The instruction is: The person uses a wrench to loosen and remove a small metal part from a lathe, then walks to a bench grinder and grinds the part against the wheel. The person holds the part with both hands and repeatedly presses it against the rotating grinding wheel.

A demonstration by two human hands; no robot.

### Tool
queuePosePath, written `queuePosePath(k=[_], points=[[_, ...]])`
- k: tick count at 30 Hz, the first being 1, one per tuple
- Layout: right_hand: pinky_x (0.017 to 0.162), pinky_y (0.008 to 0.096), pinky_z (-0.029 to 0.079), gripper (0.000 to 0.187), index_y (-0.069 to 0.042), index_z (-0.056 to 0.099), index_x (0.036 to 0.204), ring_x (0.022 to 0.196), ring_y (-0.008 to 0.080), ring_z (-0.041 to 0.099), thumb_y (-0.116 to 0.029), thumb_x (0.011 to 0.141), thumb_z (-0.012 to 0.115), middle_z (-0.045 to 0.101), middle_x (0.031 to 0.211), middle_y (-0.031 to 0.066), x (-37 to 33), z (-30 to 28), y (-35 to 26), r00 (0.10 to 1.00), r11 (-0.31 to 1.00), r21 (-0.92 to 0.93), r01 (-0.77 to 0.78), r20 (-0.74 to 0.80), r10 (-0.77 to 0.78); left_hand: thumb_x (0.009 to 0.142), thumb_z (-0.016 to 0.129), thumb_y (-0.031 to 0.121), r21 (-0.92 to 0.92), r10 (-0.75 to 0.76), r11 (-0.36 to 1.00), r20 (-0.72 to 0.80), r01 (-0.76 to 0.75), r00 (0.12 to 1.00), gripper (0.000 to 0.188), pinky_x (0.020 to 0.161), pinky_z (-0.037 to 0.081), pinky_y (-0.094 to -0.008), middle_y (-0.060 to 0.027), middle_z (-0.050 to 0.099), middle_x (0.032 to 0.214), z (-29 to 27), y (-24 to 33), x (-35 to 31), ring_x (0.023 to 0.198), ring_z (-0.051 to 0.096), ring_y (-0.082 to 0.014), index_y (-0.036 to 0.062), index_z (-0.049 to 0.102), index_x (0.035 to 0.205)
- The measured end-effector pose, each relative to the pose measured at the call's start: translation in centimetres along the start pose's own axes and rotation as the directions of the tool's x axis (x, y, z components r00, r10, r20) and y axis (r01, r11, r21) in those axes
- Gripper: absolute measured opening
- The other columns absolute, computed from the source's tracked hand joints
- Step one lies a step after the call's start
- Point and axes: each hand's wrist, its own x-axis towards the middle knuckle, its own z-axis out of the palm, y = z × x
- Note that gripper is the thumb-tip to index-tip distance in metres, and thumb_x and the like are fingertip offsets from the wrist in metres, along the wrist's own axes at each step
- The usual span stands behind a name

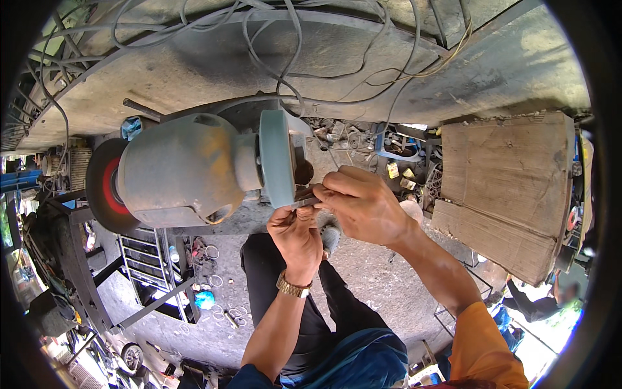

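Grey-blue metal is filling the middle of the view: a bench grinder (188, 170) is sitting on a stand, with a red wheel (103, 185) on its far end and a guarded grinding wheel (280, 159) on the near end. Both hands are closing on a small flat metal piece (306, 201), which is lying right at the lower edge of the guarded wheel. Below it, the left hand (295, 233), wearing a gold wristwatch (293, 287), is pinching the piece with curled fingers. From the right, the right hand (361, 204) is gripping it with fingers bent over the top. Cardboard sheets (508, 188) are lying to the right, and loose cables (311, 58) are trailing over the concrete floor (363, 266).
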Motion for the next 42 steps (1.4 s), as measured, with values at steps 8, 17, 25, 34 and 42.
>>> queuePosePath(k=[8, 17, 25, 34, 42], points=[[0.069, 0.0366, 0.054, 0.023, 0.001, 0.069, 0.095, 0.083, 0.0246, 0.061, -0.003, 0.072, 0.069, 0.055, 0.09, 0.0063, 0.07, 0.41, -0.1, 1.0, 1.0, 0.011, -0.013, -0.008, 0.013, 0.098, 0.069, 0.008, -0.008, -0.003, 1.0, 0.01, 0.003, 1.0, 0.015, 0.093, 0.058, -0.0348, -0.0114, 0.074, 0.112, -0.45, 0.09, -0.05, 0.1, 0.071, -0.0196, -0.0004, 0.07, 0.11], [0.069, 0.0356, 0.055, 0.024, -0.002, 0.068, 0.094, 0.083, 0.0235, 0.061, -0.006, 0.07, 0.071, 0.054, 0.089, 0.0055, 0.28, 0.7, -0.26, 1.0, 1.0, -0.001, 0.011, -0.011, -0.011, 0.097, 0.071, 0.011, 0.012, 0.021, 1.0, 0.002, -0.021, 1.0, 0.016, 0.092, 0.057, -0.0333, -0.0099, 0.075, 0.109, -0.26, 0.61, -0.01, 0.098, 0.071, -0.0192, -0.0005, 0.069, 0.109], [0.067, 0.0368, 0.053, 0.023, -0.002, 0.067, 0.093, 0.08, 0.0244, 0.06, -0.006, 0.07, 0.07, 0.053, 0.087, 0.0056, 0.35, 0.59, -0.43, 1.0, 1.0, -0.007, 0.019, -0.005, -0.019, 0.097, 0.071, 0.011, -0.002, 0.02, 1.0, -0.011, -0.02, 1.0, 0.014, 0.091, 0.058, -0.0337, -0.0104, 0.075, 0.108, -0.31, 0.65, -0.09, 0.097, 0.071, -0.0197, -0.0001, 0.07, 0.106], [0.066, 0.0368, 0.053, 0.023, 0.0, 0.067, 0.092, 0.079, 0.0246, 0.06, -0.005, 0.069, 0.069, 0.053, 0.087, 0.0065, 0.48, 0.71, -0.27, 1.0, 1.0, 0.012, 0.004, -0.008, -0.004, 0.098, 0.07, 0.009, -0.017, 0.022, 1.0, 0.0, -0.022, 1.0, 0.014, 0.093, 0.058, -0.0345, -0.0114, 0.075, 0.11, -0.32, 0.42, 0.01, 0.099, 0.071, -0.0198, -0.0006, 0.07, 0.108], [0.066, 0.0365, 0.053, 0.024, 0.001, 0.068, 0.093, 0.08, 0.0249, 0.06, -0.003, 0.07, 0.07, 0.054, 0.087, 0.0065, 0.2, 0.44, -0.03, 1.0, 1.0, 0.021, -0.004, -0.018, 0.004, 0.098, 0.069, 0.007, -0.004, 0.014, 1.0, -0.007, -0.014, 1.0, 0.014, 0.093, 0.058, -0.035, -0.0117, 0.075, 0.111, -0.51, 0.01, 0.0, 0.099, 0.071, -0.0195, -0.0015, 0.07, 0.11]])
